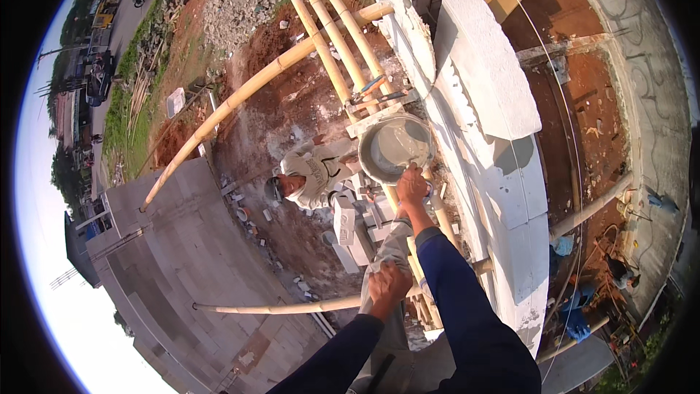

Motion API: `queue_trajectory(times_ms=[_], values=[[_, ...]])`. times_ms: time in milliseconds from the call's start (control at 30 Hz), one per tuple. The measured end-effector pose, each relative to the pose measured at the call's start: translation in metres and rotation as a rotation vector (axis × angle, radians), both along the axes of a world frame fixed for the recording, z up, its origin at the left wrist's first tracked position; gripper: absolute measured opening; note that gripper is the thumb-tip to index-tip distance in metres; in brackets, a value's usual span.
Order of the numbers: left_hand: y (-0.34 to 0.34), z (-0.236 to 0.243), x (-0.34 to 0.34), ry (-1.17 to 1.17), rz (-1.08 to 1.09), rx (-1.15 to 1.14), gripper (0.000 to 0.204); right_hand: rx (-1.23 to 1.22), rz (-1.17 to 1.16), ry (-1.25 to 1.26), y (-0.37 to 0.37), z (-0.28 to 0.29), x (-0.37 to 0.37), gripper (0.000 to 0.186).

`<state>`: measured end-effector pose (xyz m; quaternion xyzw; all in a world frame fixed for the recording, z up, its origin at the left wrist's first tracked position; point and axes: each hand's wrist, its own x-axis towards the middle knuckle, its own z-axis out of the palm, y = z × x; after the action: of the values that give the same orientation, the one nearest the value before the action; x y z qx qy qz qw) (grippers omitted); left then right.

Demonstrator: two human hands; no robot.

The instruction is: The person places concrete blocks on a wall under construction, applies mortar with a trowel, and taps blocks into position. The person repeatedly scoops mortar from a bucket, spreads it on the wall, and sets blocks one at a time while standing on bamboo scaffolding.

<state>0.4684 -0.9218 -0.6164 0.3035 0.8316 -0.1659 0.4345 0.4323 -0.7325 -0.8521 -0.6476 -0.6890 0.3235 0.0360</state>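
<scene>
My right hand (pixel 413 186) is closed at the near rim of a round bucket (pixel 367 163). Grey wet mortar (pixel 399 147) fills part of the bucket. Whatever the fingers grip is hidden by the hand. Lower down, my left hand (pixel 389 288) is curled into a fist against my grey trouser leg (pixel 394 248); I cannot make out anything in it. Just beyond the bucket, a tool with a blue and orange handle (pixel 374 85) and a dark-handled tool (pixel 394 95) lie across the bamboo poles (pixel 332 40).
Right of the bucket runs a white block wall (pixel 514 197), with a large block (pixel 485 66) on top. Below, a person (pixel 313 171) stands beside stacked blocks (pixel 354 230). A long bamboo pole (pixel 255 84) slants across the left. Other people (pixel 580 306) are beyond the wall.
</scene>
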Motion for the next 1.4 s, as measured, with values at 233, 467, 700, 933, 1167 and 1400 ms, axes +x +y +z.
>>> queue_trajectory(times_ms=[233, 467, 700, 933, 1167, 1400], values=[[0.034, -0.014, -0.092, 0.014, 0.376, 0.049, 0.075, -0.157, 0.089, 0.101, 0.012, -0.116, 0.005, 0.033], [-0.030, -0.201, -0.182, 0.382, 0.513, -0.050, 0.144, -0.279, 0.167, 0.177, 0.025, -0.022, 0.016, 0.050], [0.048, -0.262, -0.169, 0.618, 0.451, 0.134, 0.123, -0.328, 0.131, 0.220, 0.036, -0.004, 0.046, 0.050], [0.053, -0.217, -0.177, 0.482, 0.370, 0.027, 0.076, -0.487, 0.039, 0.459, 0.026, 0.087, 0.081, 0.045], [-0.075, -0.123, -0.223, 0.411, 0.574, -0.009, 0.093, -0.603, -0.135, 0.406, -0.010, 0.177, 0.152, 0.037], [-0.133, -0.004, -0.218, 0.380, 0.562, -0.011, 0.106, -0.337, -0.250, 0.304, -0.013, 0.210, 0.241, 0.044]])
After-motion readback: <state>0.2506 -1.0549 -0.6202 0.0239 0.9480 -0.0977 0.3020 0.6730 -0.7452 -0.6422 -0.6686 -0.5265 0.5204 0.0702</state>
